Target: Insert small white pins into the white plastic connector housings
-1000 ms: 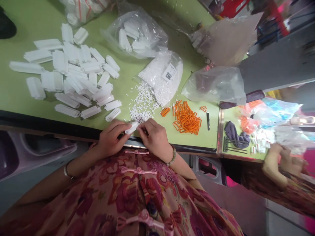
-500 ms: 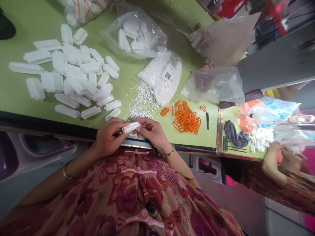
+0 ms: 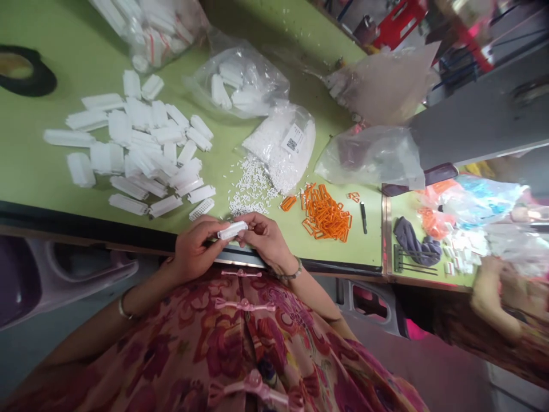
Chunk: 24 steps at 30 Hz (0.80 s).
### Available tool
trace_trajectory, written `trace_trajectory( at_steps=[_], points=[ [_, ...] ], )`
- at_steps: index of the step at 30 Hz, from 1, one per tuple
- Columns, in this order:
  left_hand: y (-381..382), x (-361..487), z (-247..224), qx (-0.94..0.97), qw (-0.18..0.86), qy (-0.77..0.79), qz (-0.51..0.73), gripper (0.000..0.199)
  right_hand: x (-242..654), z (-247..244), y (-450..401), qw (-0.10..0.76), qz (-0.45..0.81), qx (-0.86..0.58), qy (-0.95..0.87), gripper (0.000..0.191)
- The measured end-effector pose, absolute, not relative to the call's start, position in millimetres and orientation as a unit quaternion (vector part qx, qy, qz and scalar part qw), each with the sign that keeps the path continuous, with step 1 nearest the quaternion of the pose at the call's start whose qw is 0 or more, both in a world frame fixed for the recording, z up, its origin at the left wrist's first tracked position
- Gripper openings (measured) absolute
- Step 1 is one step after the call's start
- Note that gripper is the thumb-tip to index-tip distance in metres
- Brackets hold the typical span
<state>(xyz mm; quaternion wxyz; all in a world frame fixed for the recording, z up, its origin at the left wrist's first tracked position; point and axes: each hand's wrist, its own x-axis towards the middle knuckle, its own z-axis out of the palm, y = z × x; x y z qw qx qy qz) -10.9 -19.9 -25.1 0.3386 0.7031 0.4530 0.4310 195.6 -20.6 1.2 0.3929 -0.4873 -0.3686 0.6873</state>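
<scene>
A small white ribbed plastic part (image 3: 232, 230) is held at the table's front edge. My left hand (image 3: 198, 247) pinches its left end between thumb and fingers. At its right end, the fingertips of my right hand (image 3: 266, 239) are closed on it; whether they also hold some tiny piece is hidden. Just beyond my hands lies a spread of tiny white pegs (image 3: 253, 186). One white part with rows of holes (image 3: 201, 209) rests beside my left hand. Orange plastic frames (image 3: 326, 213) are heaped to the right of my right hand.
Many white plastic parts (image 3: 141, 143) lie piled at left. A labelled bag of white pegs (image 3: 285, 143) and other clear bags (image 3: 369, 154) stand behind. A black-handled tool (image 3: 363, 217) lies near the right edge. Another person's arm (image 3: 497, 300) is at the neighbouring table.
The whole view has shifted slightly, so the table's things sit lower in the picture. Both hands keep their hold on the white part, with little visible movement of the fingers.
</scene>
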Motion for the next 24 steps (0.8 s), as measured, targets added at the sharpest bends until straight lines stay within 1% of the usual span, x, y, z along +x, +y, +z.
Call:
trace_trajectory(
  at_steps=[2, 5, 7, 9, 11, 14, 15, 16, 18, 20, 22, 24],
  points=[
    [-20.9, -10.4, -26.9, 0.711, 0.336, 0.444, 0.429, 0.015, 192.2, -4.4, -20.3, 0.406, 0.683, -0.491, -0.357, 0.04],
    [-24.3, -9.0, -27.5, 0.716, 0.327, 0.427, 0.445, 0.014, 193.1, -8.4, -17.1, 0.402, 0.711, -0.464, -0.344, 0.042],
    [-24.4, -10.2, -23.7, 0.714, 0.327, 0.424, 0.451, 0.014, 198.4, -5.3, -16.0, 0.389, 0.73, -0.439, -0.351, 0.047],
    [-15.1, -15.3, -15.1, 0.708, 0.32, 0.437, 0.453, 0.014, 206.5, 1.0, -17.8, 0.39, 0.729, -0.426, -0.367, 0.057],
    [10.9, -23.1, -2.2, 0.701, 0.281, 0.473, 0.454, 0.015, 215.0, 7.2, -22.5, 0.409, 0.705, -0.433, -0.386, 0.061],
    [83.9, -29.7, 19.2, 0.711, 0.171, 0.52, 0.441, 0.017, 223.7, 10.7, -31.8, 0.425, 0.667, -0.46, -0.403, 0.046],
    [113.5, -28.2, 25.3, 0.709, 0.153, 0.536, 0.432, 0.016, 225.0, 10.4, -34.9, 0.425, 0.662, -0.467, -0.403, 0.043],
    [143.0, -24.5, 30.5, 0.709, 0.161, 0.554, 0.405, 0.019, 225.7, 9.6, -37.9, 0.425, 0.661, -0.471, -0.401, 0.041],
    [195.2, -12.5, 37.9, 0.717, 0.189, 0.58, 0.336, 0.032, 226.8, 7.9, -43.1, 0.426, 0.66, -0.474, -0.397, 0.041],
    [229.6, -0.9, 42.5, 0.758, 0.204, 0.551, 0.284, 0.045, 230.4, 7.3, -47.6, 0.43, 0.654, -0.479, -0.398, 0.041],
    [241.5, 1.9, 46.5, 0.772, 0.188, 0.536, 0.285, 0.056, 238.3, 7.4, -51.6, 0.441, 0.633, -0.493, -0.402, 0.04],
    [230.2, -8.0, 51.3, 0.792, 0.134, 0.521, 0.289, 0.066, 249.8, 7.3, -55.0, 0.448, 0.597, -0.524, -0.411, 0.04]
  ],
)
